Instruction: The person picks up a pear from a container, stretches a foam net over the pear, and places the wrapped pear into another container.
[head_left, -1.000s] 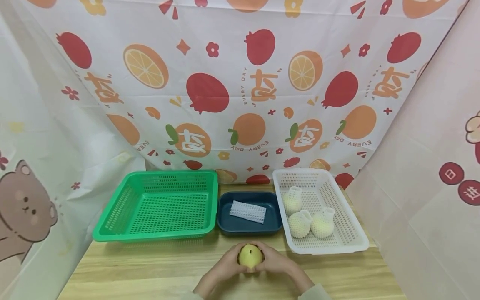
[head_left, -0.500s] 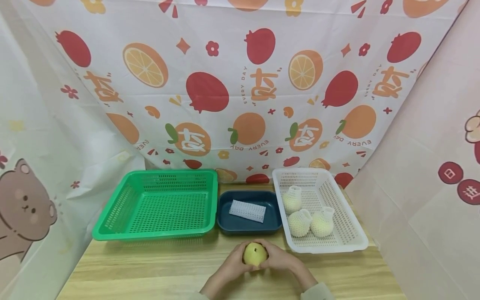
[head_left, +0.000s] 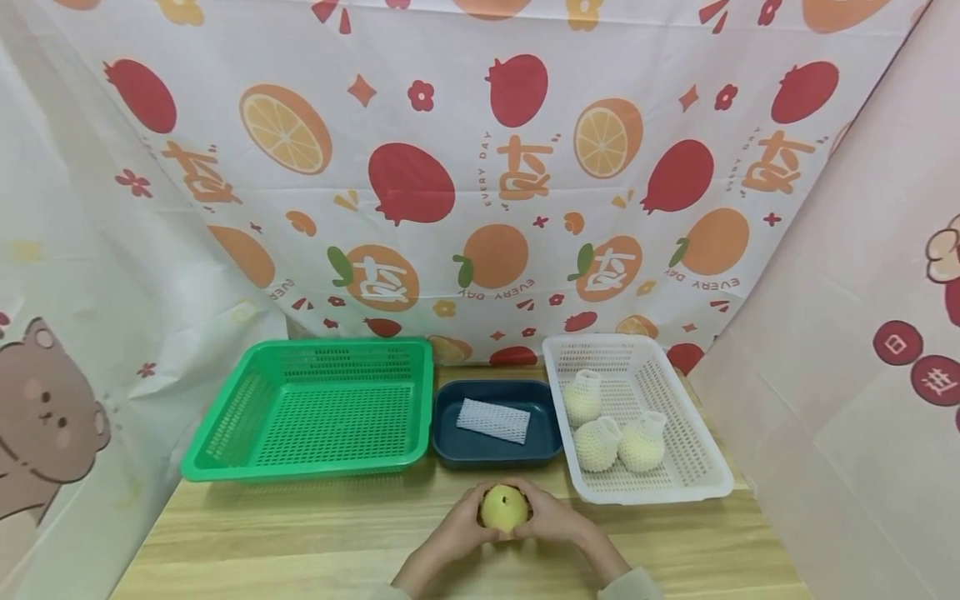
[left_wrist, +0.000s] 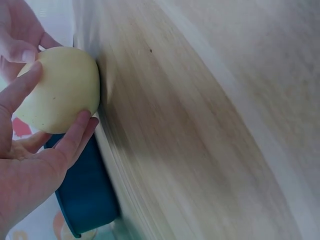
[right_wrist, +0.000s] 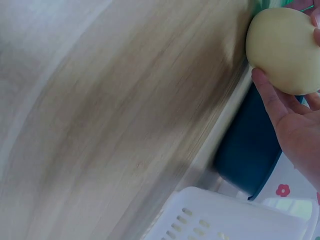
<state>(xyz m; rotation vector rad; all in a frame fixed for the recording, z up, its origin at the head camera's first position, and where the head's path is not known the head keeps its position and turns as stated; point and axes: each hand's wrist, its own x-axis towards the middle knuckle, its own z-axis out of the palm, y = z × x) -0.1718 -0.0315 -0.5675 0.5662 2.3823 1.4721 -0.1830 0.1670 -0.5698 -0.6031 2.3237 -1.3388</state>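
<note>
A pale yellow pear (head_left: 504, 508) with a short dark stem on top is held between both hands at the front middle of the table. My left hand (head_left: 459, 527) grips its left side, fingers and thumb curved round it. From the right, my right hand (head_left: 553, 518) holds it the same way. In the left wrist view the pear (left_wrist: 67, 90) looks smooth and bare, with the left hand's fingertips (left_wrist: 82, 119) on its skin. The right wrist view shows the pear (right_wrist: 282, 50) close to the wood, but whether it touches cannot be told.
Behind the hands stands a dark blue tray (head_left: 498, 457) with a white foam net sleeve (head_left: 492, 420) in it. A green basket (head_left: 307, 473) is at the left. At the right, a white basket (head_left: 690, 450) holds 3 fruits in foam nets (head_left: 597, 445). Printed cloth hangs behind.
Both hands moved the pear slightly right, then slightly back left, keeping their hold. The baskets, tray and foam net have not moved, while the head view shifted a little.
</note>
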